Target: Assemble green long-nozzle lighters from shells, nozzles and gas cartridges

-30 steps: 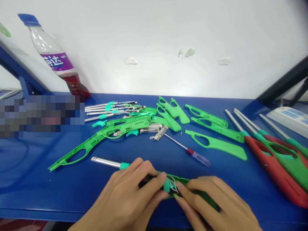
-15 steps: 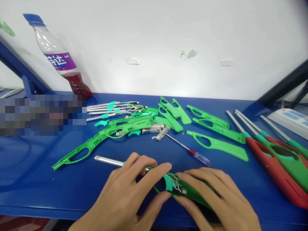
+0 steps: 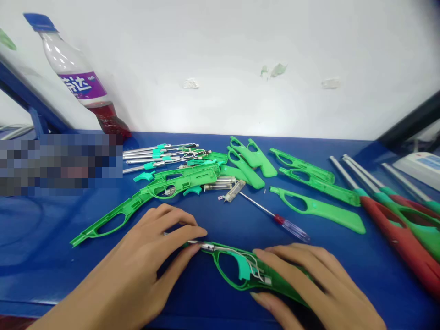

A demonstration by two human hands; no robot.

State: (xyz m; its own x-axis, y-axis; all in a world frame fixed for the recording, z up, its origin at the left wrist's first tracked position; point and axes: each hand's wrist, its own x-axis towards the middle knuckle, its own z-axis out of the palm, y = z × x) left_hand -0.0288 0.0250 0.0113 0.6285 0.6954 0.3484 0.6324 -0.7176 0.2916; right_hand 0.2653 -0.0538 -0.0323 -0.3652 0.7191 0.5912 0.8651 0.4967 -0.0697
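Observation:
Near the front of the table is an opened green utility lighter [image 3: 229, 284], its inside facing up. My left hand [image 3: 147, 256] pinches its metal tube [image 3: 207, 247] between thumb and fingers, at the narrow end of the shell; the rest of the tube is hidden behind the hand. My right hand [image 3: 316, 284] is wrapped round the wide handle end and covers much of it. Between the hands show the teal trigger [image 3: 243, 266], thin white wires [image 3: 257, 268] and a small metal part [image 3: 267, 280] inside the shell.
Behind lie loose green shell halves [image 3: 316, 208], a screwdriver [image 3: 292, 228], clear fuel tanks [image 3: 235, 190] and metal tubes with wires [image 3: 147, 156]. Red and green lighters [image 3: 392, 233] lie at the right. A drink bottle [image 3: 84, 85] leans against the wall.
My left hand has moved left, off the trigger area and onto the metal tube, so the trigger guard and wires show. My right hand keeps hold of the handle end.

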